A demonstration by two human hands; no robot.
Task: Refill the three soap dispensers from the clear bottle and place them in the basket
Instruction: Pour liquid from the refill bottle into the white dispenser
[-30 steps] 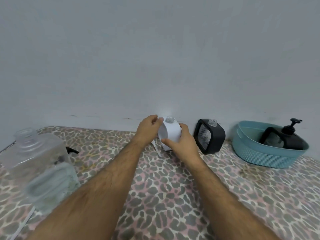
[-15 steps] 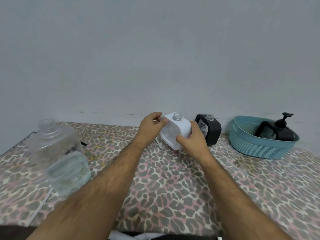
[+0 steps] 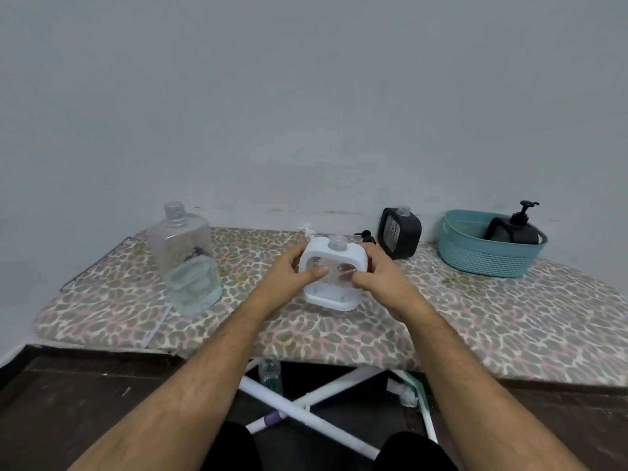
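The left hand [image 3: 295, 270] grips the left side of the white soap dispenser [image 3: 333, 274], its thumb pressed across the clear front panel and its fingers wrapped round the back. The right hand [image 3: 377, 274] grips the right side of the same dispenser in the same way, thumb on the front panel, fingers curled behind. The dispenser stands upright between them, its base on the leopard-print board [image 3: 492, 321], and its threaded neck is open with no pump fitted.

Just behind the white dispenser, a white pump head [image 3: 307, 230] and a black pump head [image 3: 366, 236] lie on the board. To the right of the white dispenser and farther back, near the wall, stands a black soap dispenser [image 3: 400, 236], tilted, also with its neck open. Well to the right of the white dispenser sits the teal basket [image 3: 482, 258], and inside it leans a second black dispenser [image 3: 515, 228] with its pump on. To the left of the white dispenser stands the clear bottle [image 3: 185, 263], uncapped, with liquid only in its lower part. Below the white dispenser, under the board's front edge, white crossed legs [image 3: 306, 399] show, with a small plastic bottle [image 3: 271, 373] beside them.
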